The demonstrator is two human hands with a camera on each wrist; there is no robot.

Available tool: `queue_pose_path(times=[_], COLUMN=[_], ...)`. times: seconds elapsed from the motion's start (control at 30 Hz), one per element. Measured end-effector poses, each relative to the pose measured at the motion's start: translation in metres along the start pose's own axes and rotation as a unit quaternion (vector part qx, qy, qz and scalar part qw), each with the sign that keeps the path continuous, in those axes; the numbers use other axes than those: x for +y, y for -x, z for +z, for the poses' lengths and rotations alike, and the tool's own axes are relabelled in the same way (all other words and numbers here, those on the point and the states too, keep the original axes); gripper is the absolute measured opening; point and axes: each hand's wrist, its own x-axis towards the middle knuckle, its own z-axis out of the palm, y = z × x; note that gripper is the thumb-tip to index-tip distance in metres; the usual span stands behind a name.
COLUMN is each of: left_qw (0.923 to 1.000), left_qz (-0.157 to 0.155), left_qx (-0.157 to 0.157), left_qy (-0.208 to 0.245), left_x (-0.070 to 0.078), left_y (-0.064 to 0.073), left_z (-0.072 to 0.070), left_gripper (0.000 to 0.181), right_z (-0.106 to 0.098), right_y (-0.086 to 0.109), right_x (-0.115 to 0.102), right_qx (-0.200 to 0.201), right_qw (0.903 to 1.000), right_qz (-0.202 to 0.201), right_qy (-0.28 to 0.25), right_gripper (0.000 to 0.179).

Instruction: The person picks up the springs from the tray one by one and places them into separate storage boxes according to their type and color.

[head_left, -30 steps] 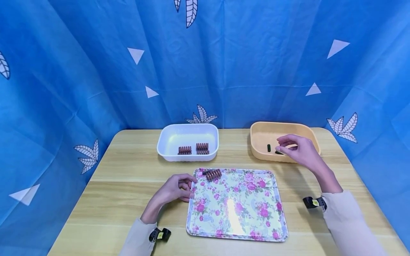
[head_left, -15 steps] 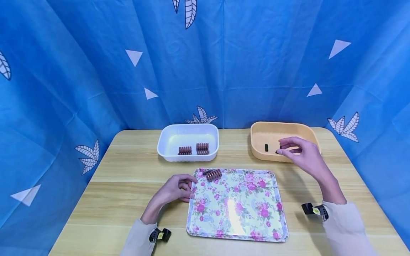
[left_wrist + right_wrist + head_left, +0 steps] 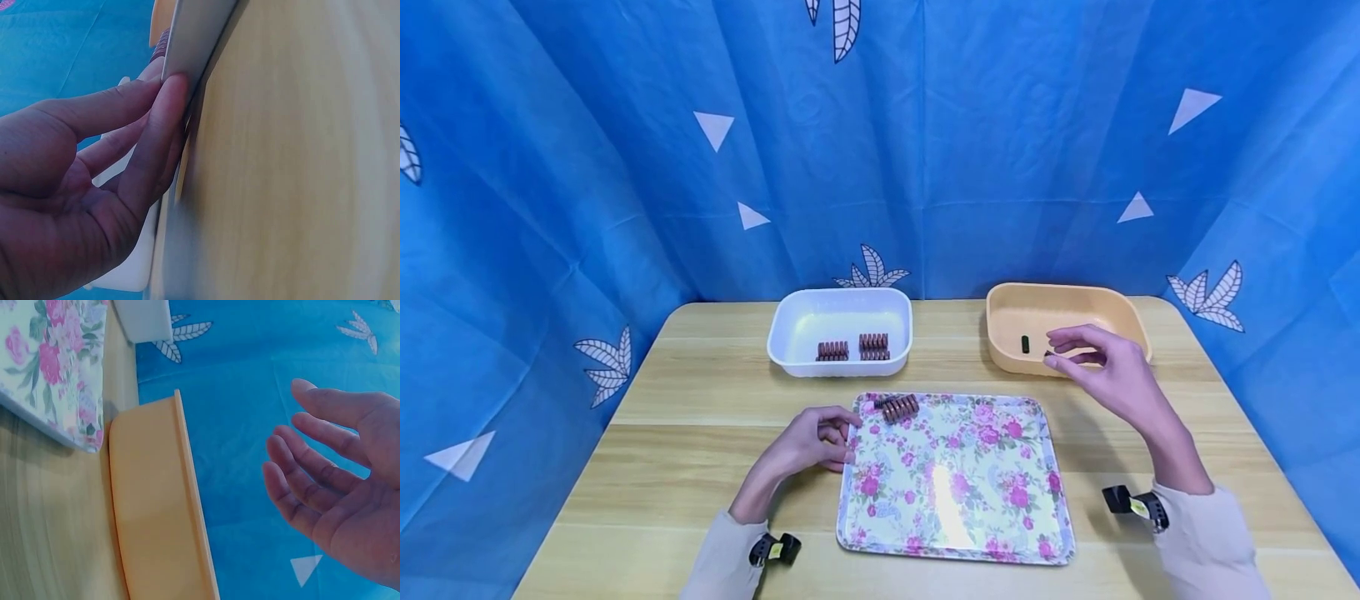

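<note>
My left hand [image 3: 816, 442] grips the left edge of a flowered tray [image 3: 985, 467], its fingertips right at the rim; the left wrist view shows thumb and fingers against the tray's side. On the tray's far left corner lies a copper-brown coil spring [image 3: 900, 408] beside a small dark spring [image 3: 882, 403]. Over the front of an orange bin [image 3: 1026, 304], my right hand [image 3: 1101, 358] hovers with fingers loosely bent. Nothing shows between them in the right wrist view. Inside that bin lies a short black spring [image 3: 1025, 344]; another dark piece [image 3: 1048, 354] shows by the thumb tip.
A white bin [image 3: 838, 302] at the back left holds several brown springs [image 3: 873, 346] in rows. Everything stands on a wooden table [image 3: 700, 417]. A blue patterned curtain [image 3: 925, 167] closes off the back and sides.
My right hand has shifted slightly toward me over the orange bin, its fingers and thumb parting a little. The black spring there has moved slightly left. My left hand stays at the tray.
</note>
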Motion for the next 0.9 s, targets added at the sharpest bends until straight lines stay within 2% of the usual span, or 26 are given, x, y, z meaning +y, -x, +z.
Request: queue_pose_path(times=[0.4,0.63,0.9], left_qw=[0.9999,0.9999,0.9998], left_qz=[0.002,0.004,0.008], left_qx=[-0.005,-0.008,-0.008], left_qy=[0.01,0.014,0.013], left_x=[0.0,0.001,-0.002], left_y=[-0.002,-0.002,-0.001], left_z=[0.0,-0.001,-0.001], left_gripper=[0.046,0.045,0.045], right_z=[0.006,0.01,0.016], right_y=[0.004,0.003,0.003], right_x=[-0.012,-0.021,-0.029], right_qx=[0.003,-0.004,-0.011], right_qw=[0.9994,0.9972,0.9955], right_qz=[-0.031,-0.073,-0.094], right_qy=[0.012,0.015,0.011], right_gripper=[0.031,0.037,0.039])
